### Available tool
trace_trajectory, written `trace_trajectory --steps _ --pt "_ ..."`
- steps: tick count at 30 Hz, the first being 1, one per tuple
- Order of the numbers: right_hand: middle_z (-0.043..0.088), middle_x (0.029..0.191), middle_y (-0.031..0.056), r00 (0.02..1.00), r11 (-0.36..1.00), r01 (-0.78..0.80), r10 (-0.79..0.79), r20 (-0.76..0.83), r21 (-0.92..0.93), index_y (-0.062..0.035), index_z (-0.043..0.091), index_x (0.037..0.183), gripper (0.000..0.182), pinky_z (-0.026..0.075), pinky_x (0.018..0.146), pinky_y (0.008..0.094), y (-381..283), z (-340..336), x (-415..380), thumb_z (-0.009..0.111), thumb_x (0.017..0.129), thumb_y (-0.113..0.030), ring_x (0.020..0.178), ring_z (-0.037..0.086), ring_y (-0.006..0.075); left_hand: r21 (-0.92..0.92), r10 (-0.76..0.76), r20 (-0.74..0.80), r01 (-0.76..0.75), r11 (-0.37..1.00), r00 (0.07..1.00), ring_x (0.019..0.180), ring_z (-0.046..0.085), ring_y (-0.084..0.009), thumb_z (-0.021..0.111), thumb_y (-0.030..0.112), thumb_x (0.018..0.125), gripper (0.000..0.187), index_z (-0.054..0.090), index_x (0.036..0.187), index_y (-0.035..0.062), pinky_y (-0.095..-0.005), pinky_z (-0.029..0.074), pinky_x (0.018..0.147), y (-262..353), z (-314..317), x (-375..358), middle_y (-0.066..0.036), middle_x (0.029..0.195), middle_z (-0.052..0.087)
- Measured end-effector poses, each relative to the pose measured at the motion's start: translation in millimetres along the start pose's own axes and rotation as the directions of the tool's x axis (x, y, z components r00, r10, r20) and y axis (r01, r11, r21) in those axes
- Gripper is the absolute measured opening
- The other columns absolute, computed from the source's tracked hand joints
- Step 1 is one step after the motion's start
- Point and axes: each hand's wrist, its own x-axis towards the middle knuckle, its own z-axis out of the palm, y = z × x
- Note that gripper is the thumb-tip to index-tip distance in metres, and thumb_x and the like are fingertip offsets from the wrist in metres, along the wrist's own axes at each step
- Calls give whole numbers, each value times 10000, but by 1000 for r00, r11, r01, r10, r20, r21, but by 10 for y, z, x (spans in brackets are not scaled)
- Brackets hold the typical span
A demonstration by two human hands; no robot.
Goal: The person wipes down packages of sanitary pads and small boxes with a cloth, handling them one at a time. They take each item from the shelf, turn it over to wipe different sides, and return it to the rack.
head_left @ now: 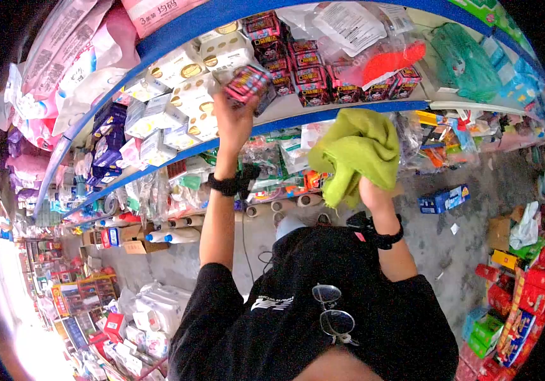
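Observation:
My left hand [234,124] is closed around a small pink-and-black box [247,84], raised at the edge of the shelf and slightly blurred. Similar pink-and-black boxes [310,79] stand stacked on the shelf just to its right. White boxes with gold-brown round marks [190,95] are piled to its left. In my right hand [377,193] is a bunched yellow-green cloth [355,152], hanging in front of the blue shelf edge [374,112]. The cloth hides part of my right fingers.
Right of the stacked boxes lie a clear-wrapped red item [394,62] and a green mesh bag [466,63]. Lower shelves hold many packaged goods. A blue box [444,199] sits on the grey floor at right, with white bottles [182,235] low at left.

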Motion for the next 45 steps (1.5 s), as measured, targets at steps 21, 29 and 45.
trace_trajectory --steps 21,29,45 --pt "492 1170 114 966 939 -196 235 -111 283 -31 381 1236 569 426 879 347 432 -381 -444 664 746 -98 1030 510 234 411 327 275 -418 810 904 1066 406 -388 656 243 676 509 497 1061 -49 -442 352 916 559 921 254 -231 1123 451" --pt "479 1182 145 979 992 -83 99 -176 95 -10 368 1245 675 410 898 344 282 -452 -289 716 679 -124 1048 502 280 331 369 320 -468 819 872 1118 410 -359 675 159 659 497 476 1079 -16 -416 352 945 533 827 251 -212 1149 471" --pt "467 1199 153 988 997 -62 55 144 41 5 363 1249 725 398 913 341 -428 2 268 739 647 -143 1064 492 287 -709 106 446 279 648 889 1129 467 -208 772 81 646 748 337 1252 17 -347 383 955 1710 -266 -274 -135 1195 475"
